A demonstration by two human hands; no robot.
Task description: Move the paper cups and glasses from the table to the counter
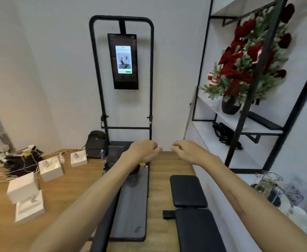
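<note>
The glasses (pixel 266 186) sit low at my right, on a white surface (pixel 294 215) under the black-framed shelving (pixel 249 99). They are blurred; I make out clear glassware hung or stood on a wire rack, with something dark blue and patterned just beside it. I cannot count them. I see no paper cups that I can identify; pale shapes further down the same surface are too smeared to name.

Relation that matters: the glassware lies to the right of and nearer my body than both hands. My right hand (pixel 187 151) is stretched forward past it, so the glasses sit off the outer side of my right forearm, not ahead of the fingers. My left hand (pixel 145 150) is further still, with the right arm between it and the glasses. Judgement: the right hand is the one to use, and it must draw back and swing outward rather than reach forward. The glasses appear upright, so a side-on grasp around the body seems likely, though the rack wires may get in the way.

Grip state: both hands hold nothing. Fingers of each are loosely curled, tips close to one another at the middle, over the wooden floor (pixel 67 197) and the grey exercise platform (pixel 132 206).

Further out: black bench pads (pixel 189 190) at right of centre, white boxes (pixel 23 188) and cables at left, a wall screen (pixel 123 60) ahead, a red and green plant arrangement (pixel 243 66) on the shelf.
</note>
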